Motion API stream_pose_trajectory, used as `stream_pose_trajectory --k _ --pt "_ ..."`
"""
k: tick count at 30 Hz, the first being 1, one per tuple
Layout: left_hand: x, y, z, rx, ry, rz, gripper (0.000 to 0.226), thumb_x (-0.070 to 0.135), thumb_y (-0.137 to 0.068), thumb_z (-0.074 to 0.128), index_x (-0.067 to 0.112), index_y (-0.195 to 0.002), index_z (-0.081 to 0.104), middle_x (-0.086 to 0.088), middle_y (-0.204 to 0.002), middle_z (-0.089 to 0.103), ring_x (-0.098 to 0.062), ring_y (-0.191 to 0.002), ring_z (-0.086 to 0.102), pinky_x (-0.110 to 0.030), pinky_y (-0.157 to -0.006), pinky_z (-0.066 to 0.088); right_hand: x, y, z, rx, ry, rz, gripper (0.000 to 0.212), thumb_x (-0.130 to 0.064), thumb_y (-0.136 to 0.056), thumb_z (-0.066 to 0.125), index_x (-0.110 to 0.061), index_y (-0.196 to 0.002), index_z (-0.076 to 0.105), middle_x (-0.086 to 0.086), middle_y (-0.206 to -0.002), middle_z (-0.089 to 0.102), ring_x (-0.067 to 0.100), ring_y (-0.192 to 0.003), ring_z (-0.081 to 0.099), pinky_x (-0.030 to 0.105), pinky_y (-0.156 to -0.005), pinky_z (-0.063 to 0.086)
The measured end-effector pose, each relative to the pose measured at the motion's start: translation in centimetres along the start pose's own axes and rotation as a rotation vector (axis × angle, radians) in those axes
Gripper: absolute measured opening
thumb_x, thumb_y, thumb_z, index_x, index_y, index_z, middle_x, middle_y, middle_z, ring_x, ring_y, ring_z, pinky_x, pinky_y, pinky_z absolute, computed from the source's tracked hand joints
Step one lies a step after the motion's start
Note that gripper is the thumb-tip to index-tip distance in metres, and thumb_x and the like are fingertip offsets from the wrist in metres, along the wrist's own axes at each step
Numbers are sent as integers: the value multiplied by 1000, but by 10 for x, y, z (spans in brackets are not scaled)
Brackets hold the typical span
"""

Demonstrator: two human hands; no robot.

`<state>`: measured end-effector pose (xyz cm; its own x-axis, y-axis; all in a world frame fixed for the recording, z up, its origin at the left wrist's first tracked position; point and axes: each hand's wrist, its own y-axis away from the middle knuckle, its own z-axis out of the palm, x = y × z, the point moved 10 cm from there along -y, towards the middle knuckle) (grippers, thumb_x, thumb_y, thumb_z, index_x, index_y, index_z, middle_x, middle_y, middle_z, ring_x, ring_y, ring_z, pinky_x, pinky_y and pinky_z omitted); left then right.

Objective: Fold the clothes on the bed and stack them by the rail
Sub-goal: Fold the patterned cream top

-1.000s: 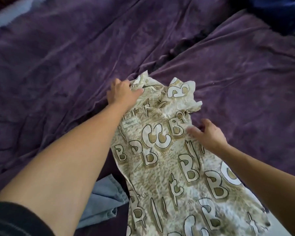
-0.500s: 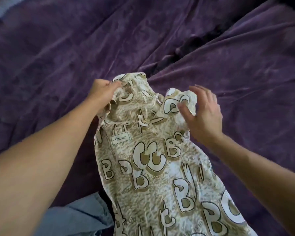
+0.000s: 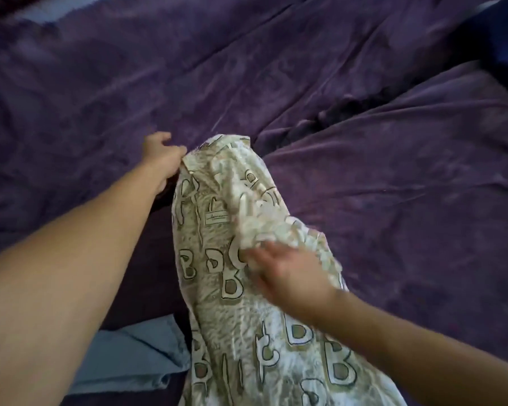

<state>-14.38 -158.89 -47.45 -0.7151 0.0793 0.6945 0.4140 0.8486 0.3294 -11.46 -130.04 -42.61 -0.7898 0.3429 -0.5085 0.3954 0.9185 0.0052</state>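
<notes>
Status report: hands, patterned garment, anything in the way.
Left hand pinches patterned garment at top corner. Right hand on its middle, blurred, grip unclear. Blue cloth alongside, not blocking.

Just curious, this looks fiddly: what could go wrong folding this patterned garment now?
The patterned garment is bunched above the blurred right hand, so the fold may crease unevenly. The left hand pinches only one top corner, which could slip. The light blue garment lies right beside it and might get dragged along.
</notes>
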Motion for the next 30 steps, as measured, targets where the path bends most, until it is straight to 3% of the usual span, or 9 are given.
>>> stream_pose_trajectory --k 3,6,9,14,17,19,23,27,30 --pt "-38 18 -22 -30 -168 -12 45 15 -84 69 9 -127 58 -10 -123 61 -20 -105 58 -24 -88 44 -51 45 93 -602 -13 -101 24 -22 -94 47 -11 -111 58 11 -114 57 25 -98 57 44 -78 53" --pt "-73 36 -27 -92 -362 22 35 22 -85 68 13 -119 64 -9 -122 64 -25 -109 59 -34 -94 47 -36 24 62 -220 -167 -34 17 -21 -90 49 -14 -88 64 3 -90 64 21 -78 61 37 -64 54" --pt "-88 51 -19 -78 -449 81 33 29 -89 63 17 -119 64 -10 -124 59 -29 -109 58 -34 -88 45 26 4 21 176 17 211 41 -35 -88 58 -19 -126 56 11 -133 53 30 -121 51 45 -90 49" --pt "-104 84 -2 -96 -425 64 41 31 -93 56 17 -132 53 -14 -132 48 -31 -117 51 -35 -92 42 -7 81 149 -598 59 126 73 -64 -93 21 -24 -150 2 5 -161 -7 25 -146 -14 51 -119 2" --pt "-123 111 -15 -80 -419 73 43 30 -93 56 16 -133 49 -13 -130 47 -31 -119 48 -37 -95 41 -23 113 149 -592 -26 68 60 -63 -95 25 -26 -140 39 0 -155 28 18 -143 27 43 -116 22" --pt "-141 133 -29 -57 -412 64 44 29 -93 55 14 -134 48 -13 -131 47 -31 -119 48 -40 -97 42 -15 88 107 -307 -150 59 48 -57 -98 31 -27 -107 66 -9 -113 67 6 -93 64 30 -84 52" --pt "-183 177 -40 -51 -372 -29 41 28 -94 55 12 -131 50 -13 -132 47 -32 -118 49 -44 -97 43 64 26 28 85 -156 404 25 -45 -90 54 -27 -100 67 -8 -97 70 6 -69 63 21 -59 48" --pt "-211 208 -35 -60 -314 -88 41 26 -94 55 10 -132 50 -13 -133 46 -30 -117 51 -43 -99 42 143 -41 32 -9 -232 822 84 -65 -77 63 -11 -137 41 8 -129 55 29 -116 54 39 -92 47" --pt "-220 222 -33 -57 -300 -76 41 26 -95 54 12 -133 49 -11 -134 45 -28 -115 52 -44 -99 42 138 -74 72 -34 -467 981 87 -62 -67 75 -7 -125 43 1 -107 56 19 -91 58 30 -70 47"
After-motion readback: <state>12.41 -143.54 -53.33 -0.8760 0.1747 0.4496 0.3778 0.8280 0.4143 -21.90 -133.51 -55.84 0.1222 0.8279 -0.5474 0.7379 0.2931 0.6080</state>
